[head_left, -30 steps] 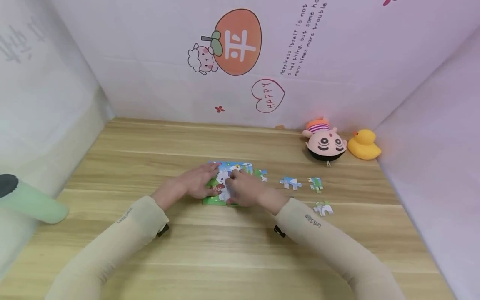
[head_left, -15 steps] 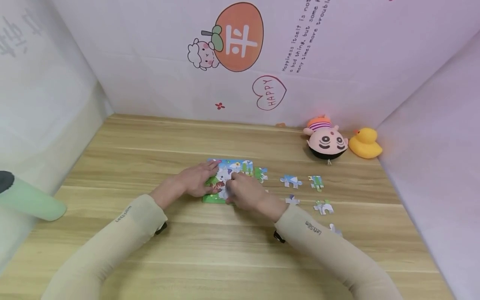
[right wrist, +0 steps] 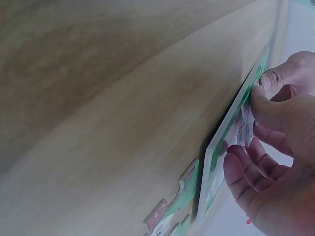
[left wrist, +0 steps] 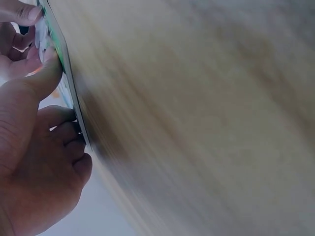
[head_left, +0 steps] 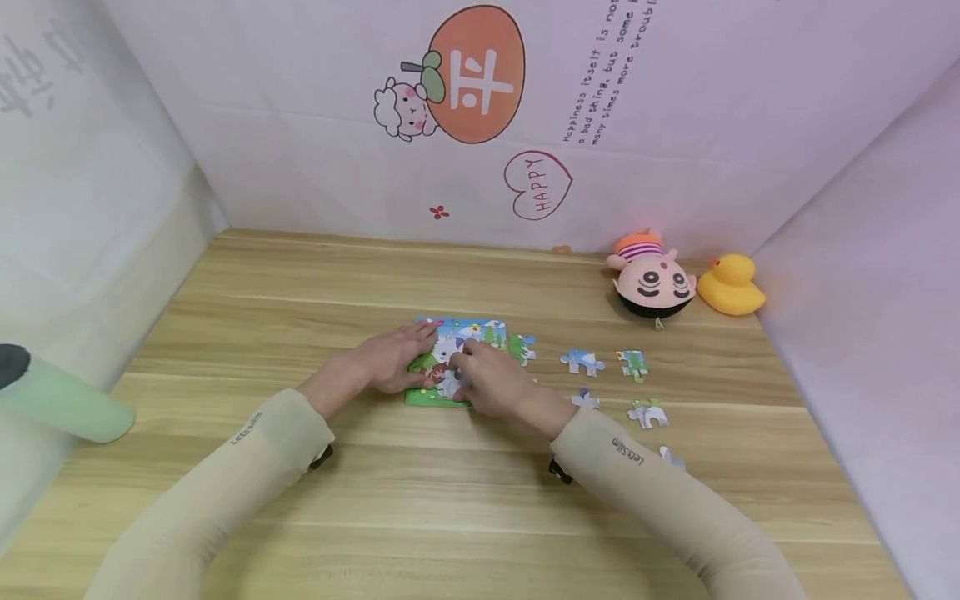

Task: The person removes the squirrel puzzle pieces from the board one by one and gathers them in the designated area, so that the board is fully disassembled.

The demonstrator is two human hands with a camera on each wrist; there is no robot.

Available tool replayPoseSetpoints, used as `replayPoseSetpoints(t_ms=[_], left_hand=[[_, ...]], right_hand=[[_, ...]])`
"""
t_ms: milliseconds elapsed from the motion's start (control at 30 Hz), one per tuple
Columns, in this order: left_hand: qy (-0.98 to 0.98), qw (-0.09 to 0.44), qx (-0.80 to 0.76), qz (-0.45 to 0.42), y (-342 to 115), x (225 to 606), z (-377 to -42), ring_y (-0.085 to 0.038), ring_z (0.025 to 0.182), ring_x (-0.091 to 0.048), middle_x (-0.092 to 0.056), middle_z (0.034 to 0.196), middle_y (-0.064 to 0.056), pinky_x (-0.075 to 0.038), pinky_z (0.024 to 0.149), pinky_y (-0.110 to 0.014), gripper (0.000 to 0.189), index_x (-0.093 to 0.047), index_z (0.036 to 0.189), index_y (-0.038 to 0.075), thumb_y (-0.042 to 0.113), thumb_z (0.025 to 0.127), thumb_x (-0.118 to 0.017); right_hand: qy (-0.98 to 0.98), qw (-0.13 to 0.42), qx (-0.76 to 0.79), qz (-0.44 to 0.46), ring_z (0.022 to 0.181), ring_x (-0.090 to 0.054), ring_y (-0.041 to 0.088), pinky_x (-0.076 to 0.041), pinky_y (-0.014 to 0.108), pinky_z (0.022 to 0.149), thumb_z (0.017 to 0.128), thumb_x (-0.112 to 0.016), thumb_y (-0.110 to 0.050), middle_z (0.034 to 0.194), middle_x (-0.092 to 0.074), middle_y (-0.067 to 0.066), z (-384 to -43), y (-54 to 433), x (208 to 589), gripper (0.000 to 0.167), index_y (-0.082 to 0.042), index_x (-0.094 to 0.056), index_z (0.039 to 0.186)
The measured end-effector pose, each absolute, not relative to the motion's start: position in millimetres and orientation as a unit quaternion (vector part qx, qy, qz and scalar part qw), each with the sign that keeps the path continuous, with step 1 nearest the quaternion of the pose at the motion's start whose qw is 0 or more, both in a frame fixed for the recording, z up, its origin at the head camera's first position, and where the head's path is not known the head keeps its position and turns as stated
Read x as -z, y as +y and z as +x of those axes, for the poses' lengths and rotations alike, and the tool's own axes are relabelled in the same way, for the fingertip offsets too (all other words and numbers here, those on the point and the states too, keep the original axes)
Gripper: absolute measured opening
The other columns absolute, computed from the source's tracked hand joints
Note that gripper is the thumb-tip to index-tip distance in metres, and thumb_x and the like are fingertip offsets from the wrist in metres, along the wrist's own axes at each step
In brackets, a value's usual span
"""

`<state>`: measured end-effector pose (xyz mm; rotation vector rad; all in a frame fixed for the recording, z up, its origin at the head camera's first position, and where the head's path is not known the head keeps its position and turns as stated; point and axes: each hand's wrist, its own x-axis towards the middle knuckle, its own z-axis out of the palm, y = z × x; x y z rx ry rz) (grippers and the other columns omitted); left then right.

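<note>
A jigsaw puzzle board [head_left: 442, 402] with a cartoon picture lies flat on the table. My left hand [head_left: 396, 360] rests over its left side, the thumb pressing on the picture and the other fingers stretched along the edge. Over the board's right half, my right hand [head_left: 491, 379] pinches a puzzle piece [right wrist: 246, 125] between thumb and fingers. That piece appears tilted against the board's surface in the right wrist view. A loose green puzzle piece [head_left: 522, 347] lies just beside the board's right edge. The fingers hide part of the picture.
Several loose pieces lie to the right, including a blue piece [head_left: 582, 362] and a white-and-green piece [head_left: 647, 412]. A plush doll [head_left: 651, 279] and a yellow rubber duck [head_left: 731, 286] stand at the back right. A green cylinder [head_left: 71, 404] is at the left.
My right hand's fingers have shifted slightly over the board, still pinching the puzzle piece. My left hand stays on the board's left side. The head view has tilted a little.
</note>
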<state>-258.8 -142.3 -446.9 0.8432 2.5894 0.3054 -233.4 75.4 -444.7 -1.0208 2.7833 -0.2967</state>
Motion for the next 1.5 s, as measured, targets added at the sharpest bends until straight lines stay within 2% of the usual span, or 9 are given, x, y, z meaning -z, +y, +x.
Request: replayPoseSetpoints(t_ms=[300, 533, 633, 900, 1000, 1167, 1300, 1400, 1500], left_hand=[[0.921, 0.186, -0.108, 0.325, -145.1, 450.7, -259.7, -0.04, 0.164, -0.01, -0.009, 0.176, -0.017, -0.017, 0.135, -0.054, 0.085, -0.023, 0.164, -0.001, 0.044, 0.103, -0.062], [0.92, 0.188, -0.101, 0.327, -145.1, 453.4, -260.0, -0.04, 0.164, -0.009, -0.005, 0.177, -0.014, -0.017, 0.135, -0.054, 0.086, -0.02, 0.165, 0.001, 0.047, 0.104, -0.059], [0.919, 0.192, -0.099, 0.329, -144.4, 452.8, -260.1, -0.04, 0.164, -0.008, -0.003, 0.177, -0.014, -0.016, 0.135, -0.054, 0.086, -0.018, 0.165, 0.001, 0.048, 0.104, -0.057], [0.924, 0.191, -0.076, 0.322, -152.1, 442.8, -259.0, -0.041, 0.164, -0.008, -0.005, 0.177, -0.018, -0.018, 0.135, -0.055, 0.087, -0.018, 0.164, -0.002, 0.046, 0.104, -0.058], [0.926, 0.188, -0.075, 0.318, -156.5, 441.0, -258.0, -0.042, 0.164, -0.008, -0.006, 0.176, -0.019, -0.018, 0.134, -0.056, 0.086, -0.019, 0.164, -0.003, 0.045, 0.104, -0.059], [0.923, 0.191, -0.082, 0.324, -156.5, 444.5, -255.9, -0.043, 0.164, -0.009, -0.006, 0.176, -0.018, -0.017, 0.135, -0.056, 0.086, -0.02, 0.164, -0.002, 0.046, 0.104, -0.059], [0.919, 0.195, -0.083, 0.332, -151.9, 449.0, -254.6, -0.043, 0.163, -0.009, -0.005, 0.176, -0.019, -0.016, 0.135, -0.056, 0.086, -0.019, 0.164, -0.003, 0.047, 0.105, -0.057], [0.918, 0.195, -0.084, 0.334, -148.2, 449.2, -254.1, -0.043, 0.163, -0.008, -0.004, 0.176, -0.019, -0.016, 0.135, -0.056, 0.085, -0.018, 0.164, -0.003, 0.046, 0.105, -0.056], [0.919, 0.193, -0.085, 0.333, -145.1, 447.3, -254.1, -0.042, 0.164, -0.008, -0.004, 0.177, -0.017, -0.016, 0.135, -0.055, 0.085, -0.018, 0.164, -0.002, 0.046, 0.105, -0.057]], right_hand=[[0.929, 0.09, 0.114, -0.341, 0.099, -0.068, 0.022, -0.061, 0.036, 0.088, 0.092, -0.08, -0.021, 0.114, -0.07, 0.01, -232.3, 81.1, 444.1, 0.037, -0.006, -0.069, 0.125], [0.918, 0.106, 0.163, -0.346, 0.104, -0.076, 0.027, -0.064, 0.04, 0.092, 0.099, -0.069, -0.009, 0.112, -0.078, 0.012, -230.5, 87.9, 439.3, 0.018, -0.006, -0.067, 0.117], [0.912, 0.098, 0.2, -0.345, 0.103, -0.076, 0.027, -0.064, 0.04, 0.091, 0.099, -0.067, -0.004, 0.11, -0.078, 0.013, -229.1, 100.5, 430.6, 0.016, -0.004, -0.068, 0.115], [0.929, 0.06, 0.219, -0.292, 0.089, -0.074, 0.021, -0.064, 0.033, 0.076, 0.096, -0.069, -0.003, 0.1, -0.078, 0.012, -233.9, 174.7, 391.5, 0.016, -0.004, -0.069, 0.112], [0.927, 0.087, 0.227, -0.286, 0.081, -0.07, 0.016, -0.061, 0.029, 0.071, 0.095, -0.07, -0.001, 0.092, -0.076, 0.01, -233.6, 206.3, 381.1, 0.012, -0.003, -0.069, 0.106], [0.916, 0.185, 0.178, -0.307, 0.072, -0.059, 0.004, -0.053, 0.021, 0.064, 0.094, -0.073, -0.005, 0.081, -0.069, -0.006, -211.4, 243.3, 384.4, 0.011, -0.015, -0.069, 0.094], [0.901, 0.256, 0.164, -0.309, 0.072, -0.051, 0.003, -0.046, 0.02, 0.062, 0.093, -0.075, -0.01, 0.079, -0.061, -0.011, -186.0, 254.7, 399.6, 0.015, -0.021, -0.065, 0.089], [0.899, 0.269, 0.17, -0.301, 0.074, -0.05, 0.003, -0.044, 0.02, 0.063, 0.092, -0.077, -0.01, 0.08, -0.059, -0.011, -173.0, 257.6, 410.6, 0.017, -0.021, -0.065, 0.089], [0.904, 0.254, 0.164, -0.301, 0.075, -0.049, 0.003, -0.043, 0.02, 0.064, 0.091, -0.077, -0.008, 0.08, -0.058, -0.011, -166.3, 258.6, 418.0, 0.019, -0.021, -0.065, 0.089]])
